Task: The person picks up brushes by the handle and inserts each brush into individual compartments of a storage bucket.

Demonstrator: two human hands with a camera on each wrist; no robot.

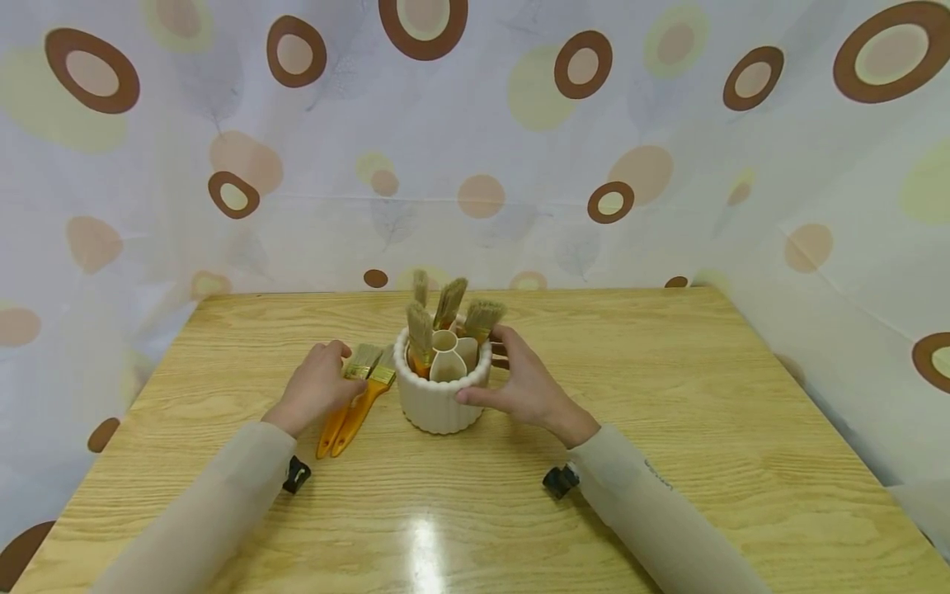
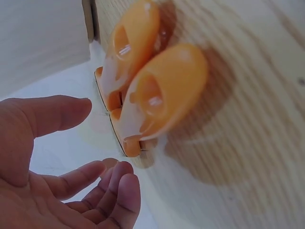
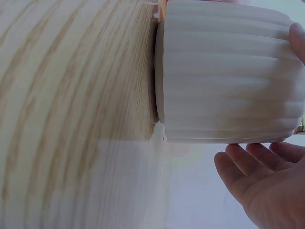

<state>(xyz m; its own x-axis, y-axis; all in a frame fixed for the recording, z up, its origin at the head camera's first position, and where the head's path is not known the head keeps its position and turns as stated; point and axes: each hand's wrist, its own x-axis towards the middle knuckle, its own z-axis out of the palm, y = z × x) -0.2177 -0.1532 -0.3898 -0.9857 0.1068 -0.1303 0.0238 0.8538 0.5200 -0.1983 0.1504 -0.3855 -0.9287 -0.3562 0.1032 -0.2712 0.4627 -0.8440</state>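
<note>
Two paint brushes with orange handles lie side by side on the table, the left brush (image 1: 331, 432) and the right brush (image 1: 359, 418), bristles pointing away. My left hand (image 1: 315, 388) hovers over the left one, thumb and fingers apart. In the left wrist view a gap shows between that hand and the orange handles (image 2: 174, 90). A cream ribbed brush holder (image 1: 438, 406) stands upright to the right of them. Several brushes (image 1: 420, 330) stick up from its compartments, bristles up. My right hand (image 1: 530, 385) holds the holder's right side, thumb in front, fingers (image 3: 233, 174) round the far side.
The wooden table (image 1: 631, 371) extends to both sides and in front of the holder. Behind it hangs a patterned cloth (image 1: 482, 148) with brown and beige spots, also covering the sides. A light reflection lies on the tabletop near the front.
</note>
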